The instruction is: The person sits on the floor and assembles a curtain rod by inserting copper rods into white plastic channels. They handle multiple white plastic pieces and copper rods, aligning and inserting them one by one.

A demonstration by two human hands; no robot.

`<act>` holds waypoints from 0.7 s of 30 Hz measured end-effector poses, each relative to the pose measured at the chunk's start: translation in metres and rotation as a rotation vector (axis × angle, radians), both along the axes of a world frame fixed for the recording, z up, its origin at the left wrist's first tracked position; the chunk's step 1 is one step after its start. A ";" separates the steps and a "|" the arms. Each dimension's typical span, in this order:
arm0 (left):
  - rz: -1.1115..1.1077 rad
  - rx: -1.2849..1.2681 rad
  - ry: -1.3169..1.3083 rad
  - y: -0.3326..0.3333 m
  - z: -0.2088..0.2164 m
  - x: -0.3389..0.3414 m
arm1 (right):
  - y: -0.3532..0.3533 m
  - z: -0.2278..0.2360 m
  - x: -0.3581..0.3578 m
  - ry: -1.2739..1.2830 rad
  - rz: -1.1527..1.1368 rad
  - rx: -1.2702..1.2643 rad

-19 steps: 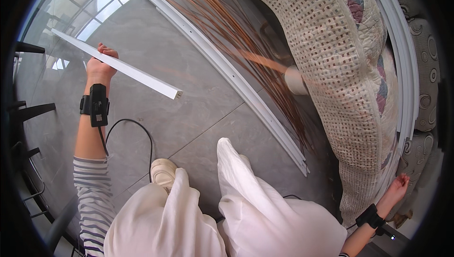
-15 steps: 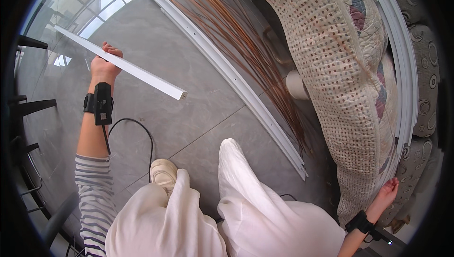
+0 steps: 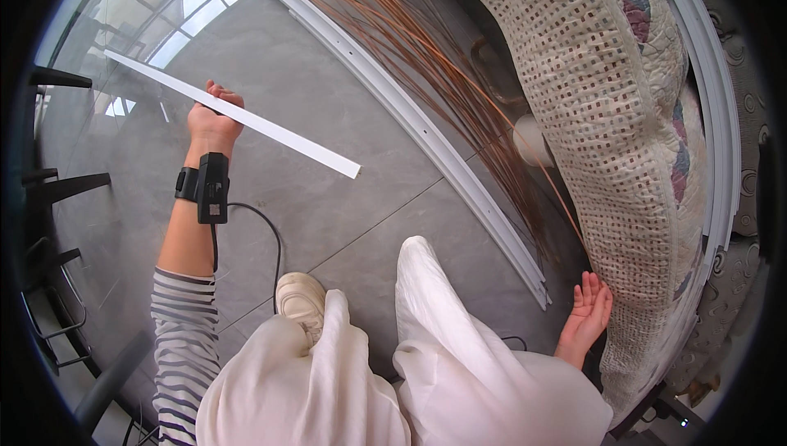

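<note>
In the head view, your left hand [image 3: 216, 114] is closed on a slim white bar [image 3: 283, 136], its fingers curled over the far edge close to the middle of the visible length. The bar appears raised over the floor [image 3: 361, 225]. Its long axis runs aslant across your grip: one end reaches away to the left of that hand, the other comes nearer you on its right. Follow that nearer end onward and it points roughly toward your right hand [image 3: 588, 308], which is well apart from it and holds nothing: palm up, fingers spread a little. So the bar lies wholly with your left hand, the closer one by far.

Between your hands, a long white rail [image 3: 410, 122] slants across the floor, its near end just left of your right hand. Beyond it, ahead and left of that hand, lies a spread of copper rods [image 3: 459, 106]; one rod ends just ahead of your right fingertips, though whether they touch you cannot tell. A white cylinder [image 3: 533, 138] sits past the rods. The quilt [image 3: 627, 200] lies right beside your right hand, on its right.
</note>
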State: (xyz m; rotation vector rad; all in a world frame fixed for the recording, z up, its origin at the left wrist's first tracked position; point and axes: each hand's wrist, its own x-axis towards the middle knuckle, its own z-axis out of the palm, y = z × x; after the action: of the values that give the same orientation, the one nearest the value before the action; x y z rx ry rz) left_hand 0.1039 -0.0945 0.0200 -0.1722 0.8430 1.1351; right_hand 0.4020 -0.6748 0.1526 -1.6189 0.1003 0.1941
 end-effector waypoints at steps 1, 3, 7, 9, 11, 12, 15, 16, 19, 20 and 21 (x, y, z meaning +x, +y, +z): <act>-0.023 -0.001 0.032 -0.002 -0.008 0.000 | 0.009 -0.009 0.001 0.133 0.031 0.004; -0.033 0.006 0.110 -0.015 -0.018 0.006 | 0.014 -0.032 0.007 0.376 0.063 0.060; -0.059 -0.011 0.168 -0.068 -0.007 0.046 | 0.044 -0.055 0.012 0.417 0.042 0.102; -0.102 -0.079 0.156 -0.096 -0.002 0.061 | 0.066 -0.061 0.035 0.489 -0.100 0.363; -0.214 -0.074 0.128 -0.125 -0.004 0.074 | 0.069 -0.069 0.061 0.557 -0.283 0.501; -0.269 -0.030 0.127 -0.134 -0.009 0.074 | 0.083 -0.076 0.064 0.566 -0.329 0.395; -0.504 0.083 0.224 -0.168 -0.006 0.081 | 0.126 -0.071 0.024 0.614 -0.114 0.041; -0.585 0.100 0.269 -0.181 -0.006 0.080 | 0.149 -0.062 -0.006 0.404 0.148 -0.065; -0.824 0.093 0.186 -0.221 -0.016 0.071 | 0.210 -0.039 -0.044 -0.340 1.114 -0.546; -0.917 0.083 0.169 -0.231 -0.015 0.070 | 0.227 -0.042 -0.054 -0.490 1.214 -0.648; -1.005 0.074 0.117 -0.244 -0.012 0.071 | 0.238 -0.046 -0.064 -0.641 1.302 -0.760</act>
State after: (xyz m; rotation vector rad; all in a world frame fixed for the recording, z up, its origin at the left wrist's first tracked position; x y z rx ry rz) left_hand 0.1745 -0.3381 0.0076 0.3589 0.8304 0.2262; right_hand 0.3385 -0.4368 0.1064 -2.1866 -1.5638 0.6620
